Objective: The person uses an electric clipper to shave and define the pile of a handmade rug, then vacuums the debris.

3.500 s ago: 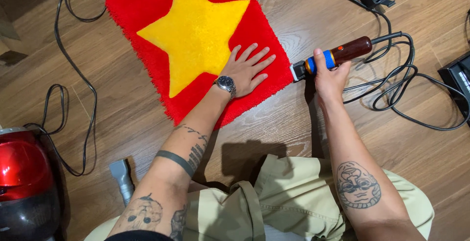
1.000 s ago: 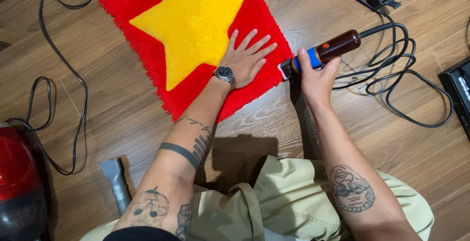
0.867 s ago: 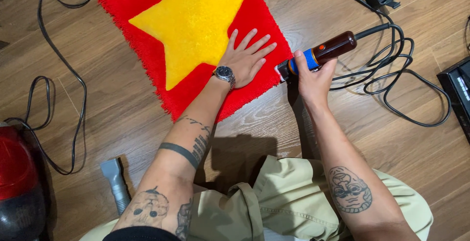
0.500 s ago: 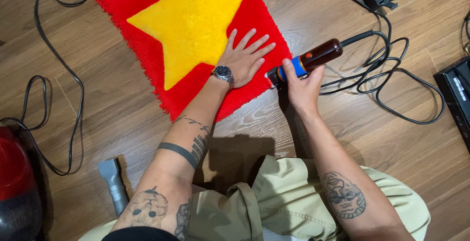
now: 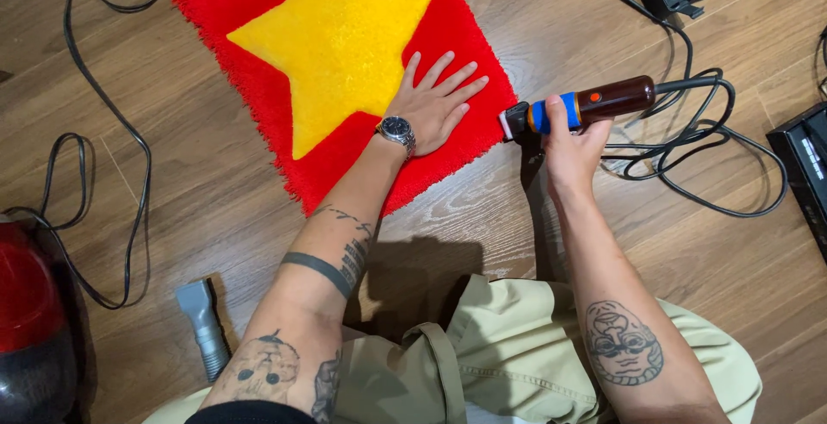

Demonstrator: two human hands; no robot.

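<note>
Rug, tufted, red field with a yellow five-pointed star; lies flat on the wooden floor, its upper part cut off by the top of the head view. Pile looks shaggy along the near edge, with loose red fibres fringing the border.

Left hand — palm down on the rug's lower right corner, fingers spread wide and flat, gripping nothing; it presses the red pile just beside the star's lower right point. A wristwatch sits on that wrist.

Right hand — fingers closed around an electric trimmer, brown-bodied with a blue and orange band. The cutting head points left and meets the rug's right edge, close to the left hand's fingertips. Whether the blades are running cannot be told.

Step in hand, as judged: trimming or tidying the pile along the right border while the flat hand keeps the corner from shifting. A further pass would call for a level cutting head, light pressure, and fingers kept clear of the blade.

Surroundings: the trimmer's black cable loops on the floor to the right; a second black cord trails at left. Grey vacuum nozzle lies near the left forearm, red vacuum cleaner at the left edge. Black cases at right.
</note>
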